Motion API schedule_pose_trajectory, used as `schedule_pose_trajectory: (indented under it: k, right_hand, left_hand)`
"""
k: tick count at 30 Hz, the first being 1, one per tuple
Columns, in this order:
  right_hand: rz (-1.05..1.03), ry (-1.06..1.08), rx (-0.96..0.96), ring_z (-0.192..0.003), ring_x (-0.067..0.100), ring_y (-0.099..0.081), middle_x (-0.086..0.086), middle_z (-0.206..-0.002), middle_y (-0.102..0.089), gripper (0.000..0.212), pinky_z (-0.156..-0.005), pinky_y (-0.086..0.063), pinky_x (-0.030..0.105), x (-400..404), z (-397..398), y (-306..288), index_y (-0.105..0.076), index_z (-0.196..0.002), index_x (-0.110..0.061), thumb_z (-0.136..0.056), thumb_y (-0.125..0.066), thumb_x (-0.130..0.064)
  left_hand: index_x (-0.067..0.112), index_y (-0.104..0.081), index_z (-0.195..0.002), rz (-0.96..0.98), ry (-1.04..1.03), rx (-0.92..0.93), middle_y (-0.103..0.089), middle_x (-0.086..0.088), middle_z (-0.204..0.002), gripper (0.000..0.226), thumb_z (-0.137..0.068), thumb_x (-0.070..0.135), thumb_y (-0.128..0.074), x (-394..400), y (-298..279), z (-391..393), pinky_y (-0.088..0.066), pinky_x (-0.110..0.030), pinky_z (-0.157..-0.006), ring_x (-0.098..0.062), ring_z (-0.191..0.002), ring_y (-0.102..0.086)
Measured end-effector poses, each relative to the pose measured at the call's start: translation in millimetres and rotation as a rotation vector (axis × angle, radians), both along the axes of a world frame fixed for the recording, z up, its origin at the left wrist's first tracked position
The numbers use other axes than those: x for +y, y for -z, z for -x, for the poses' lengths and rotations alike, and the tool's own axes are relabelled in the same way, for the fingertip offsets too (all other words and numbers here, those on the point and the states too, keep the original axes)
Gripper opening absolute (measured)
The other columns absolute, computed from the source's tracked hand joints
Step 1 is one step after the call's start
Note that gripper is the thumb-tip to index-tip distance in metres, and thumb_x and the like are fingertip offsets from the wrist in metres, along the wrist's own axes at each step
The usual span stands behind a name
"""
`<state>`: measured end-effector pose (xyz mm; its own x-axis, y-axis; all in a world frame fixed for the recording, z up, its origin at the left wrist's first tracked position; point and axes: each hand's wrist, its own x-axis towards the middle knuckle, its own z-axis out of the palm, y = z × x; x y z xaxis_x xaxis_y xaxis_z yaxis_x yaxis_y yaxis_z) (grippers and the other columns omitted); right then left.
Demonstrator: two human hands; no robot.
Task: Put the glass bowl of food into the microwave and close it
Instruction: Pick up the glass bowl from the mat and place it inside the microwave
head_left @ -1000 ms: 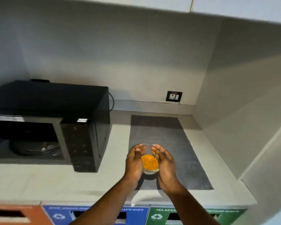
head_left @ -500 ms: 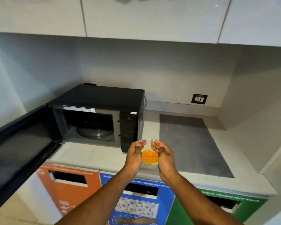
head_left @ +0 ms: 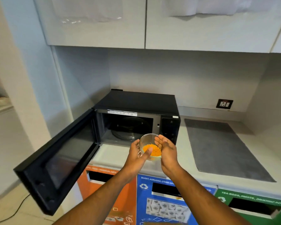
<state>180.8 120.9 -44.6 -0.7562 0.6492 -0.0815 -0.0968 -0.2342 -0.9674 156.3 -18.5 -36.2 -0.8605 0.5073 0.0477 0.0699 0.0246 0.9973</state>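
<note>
A small glass bowl with orange food in it is held in the air between both my hands, just in front of the microwave's opening. My left hand cups its left side with the thumb over the rim, and my right hand cups its right side. The black microwave stands on the counter with its door swung wide open to the left. Inside, its glass turntable carries nothing.
A grey mat lies on the pale counter right of the microwave. A wall socket sits behind it. Orange, blue and green waste bins front the counter. White cupboards hang overhead.
Both hands have carried the bowl from over the grey mat leftward to the front of the microwave's opening. The view has pulled back and swung left, so the open door now shows.
</note>
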Motion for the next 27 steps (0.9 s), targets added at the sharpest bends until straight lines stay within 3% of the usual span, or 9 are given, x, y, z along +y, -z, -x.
schedule_pose_trajectory:
  k: [4,11,14,17,22,25,27]
  right_hand:
    - [-0.008,0.010,-0.030,-0.122,0.023,-0.065,0.007,-0.130,-0.070,0.033,-0.112,-0.047,0.050,-34.4,28.9,9.3,-0.063,-0.131,-0.017,-0.108,-0.041,-0.021]
    - [-0.027,-0.012,-0.086,-0.122,0.025,-0.062,0.004,-0.133,-0.065,0.023,-0.106,-0.052,0.052,-65.0,71.8,24.7,-0.064,-0.120,-0.034,-0.107,-0.045,-0.033]
    - [-0.011,-0.047,-0.114,-0.119,0.025,-0.062,0.002,-0.131,-0.062,0.031,-0.102,-0.054,0.046,-63.5,89.1,33.1,-0.058,-0.131,-0.032,-0.109,-0.038,-0.034]
    - [0.037,-0.084,-0.107,-0.115,0.025,-0.065,0.004,-0.129,-0.065,0.035,-0.091,-0.057,0.038,-55.6,110.7,41.6,-0.053,-0.139,-0.027,-0.110,-0.036,-0.030]
    - [0.082,-0.095,-0.090,-0.120,0.026,-0.063,0.007,-0.134,-0.064,0.036,-0.105,-0.052,0.046,-33.6,162.2,67.2,-0.051,-0.143,-0.025,-0.108,-0.041,-0.025]
    - [0.123,-0.053,-0.029,-0.110,0.021,-0.065,0.008,-0.131,-0.064,0.035,-0.095,-0.054,0.040,-21.4,199.8,79.1,-0.052,-0.140,-0.018,-0.105,-0.049,-0.020]
    - [0.109,-0.034,0.021,-0.111,0.020,-0.063,0.008,-0.130,-0.063,0.036,-0.101,-0.053,0.041,-13.7,227.4,90.5,-0.050,-0.140,-0.014,-0.104,-0.051,-0.017]
  left_hand:
    - [0.030,-0.033,-0.138,0.036,0.058,0.049,-0.049,0.021,-0.125,0.082,-0.074,0.024,-0.085,-42.8,16.2,21.9,-0.046,-0.003,-0.076,0.005,-0.113,-0.050]
    - [0.024,-0.050,-0.130,0.023,-0.016,0.001,-0.063,0.007,-0.122,0.070,-0.071,0.013,-0.086,-64.2,46.7,82.0,-0.053,-0.029,-0.095,-0.015,-0.118,-0.060]
    - [0.026,-0.052,-0.131,0.040,-0.005,0.005,-0.064,0.001,-0.126,0.071,-0.071,0.014,-0.087,-63.7,58.9,107.2,-0.053,-0.039,-0.100,-0.018,-0.118,-0.061]
    - [0.026,-0.052,-0.131,0.033,-0.033,0.004,-0.050,0.000,-0.134,0.070,-0.072,0.010,-0.086,-56.4,67.8,132.2,-0.053,-0.032,-0.098,-0.020,-0.120,-0.059]
    - [0.031,-0.053,-0.120,-0.008,-0.083,0.054,-0.043,-0.004,-0.126,0.065,-0.072,0.000,-0.083,-33.9,84.6,182.1,-0.052,-0.015,-0.082,-0.018,-0.113,-0.060]
    - [0.019,-0.053,-0.128,-0.106,-0.107,0.018,-0.040,-0.006,-0.131,0.067,-0.072,-0.009,-0.079,-19.2,94.4,217.3,-0.052,-0.012,-0.080,-0.013,-0.110,-0.061]
    - [0.011,-0.049,-0.138,-0.151,-0.128,0.010,-0.041,-0.007,-0.135,0.075,-0.072,-0.012,-0.077,-6.8,100.2,241.6,-0.053,-0.014,-0.084,-0.016,-0.113,-0.061]
